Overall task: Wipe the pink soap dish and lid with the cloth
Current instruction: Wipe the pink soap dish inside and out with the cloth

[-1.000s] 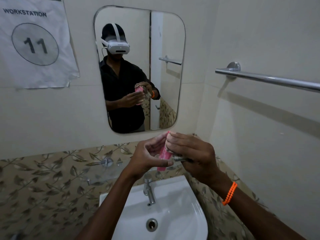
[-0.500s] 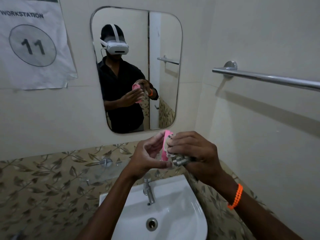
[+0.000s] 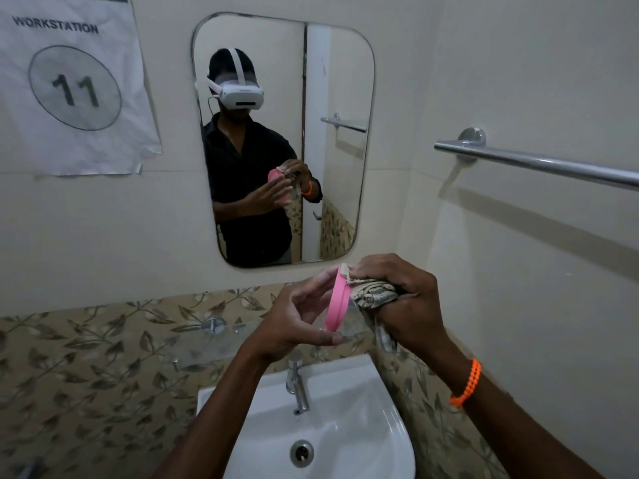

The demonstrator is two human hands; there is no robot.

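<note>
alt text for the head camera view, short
Over a white sink, the left hand holds a pink soap dish piece on edge while the right hand presses a bunched patterned cloth against it, below a wall mirror.

**Room round the sink**

Landmark = sink (image 3: 377, 402). Tap (image 3: 298, 388) stands at its back rim, centre; basin in front of tap is open. Both hands w/ pink piece and cloth fill the air above the tap. Wall w/ mirror (image 3: 339, 98) closes off behind. Towel rail (image 3: 539, 164) juts from side wall, up and right of sink; air below rail free.
</note>
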